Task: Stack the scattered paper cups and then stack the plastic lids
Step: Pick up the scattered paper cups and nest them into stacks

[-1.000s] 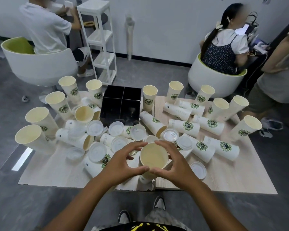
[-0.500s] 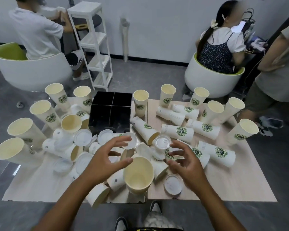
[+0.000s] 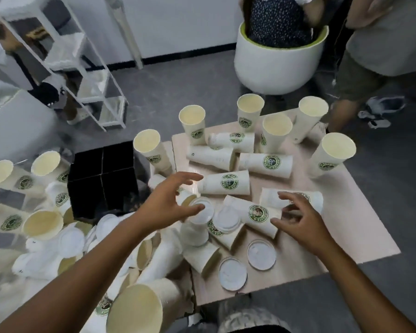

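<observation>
Cups (image 3: pixel 228 182) crowd centre; bare table (image 3: pixel 346 227) far right.

I see matt paper cups (image 3: pixel 228 182) with cream insides, cloudy smooth plastic lids (image 3: pixel 261 254), a pale wood-grain tabletop (image 3: pixel 346 224) and a glossy black box (image 3: pixel 103 174).
</observation>
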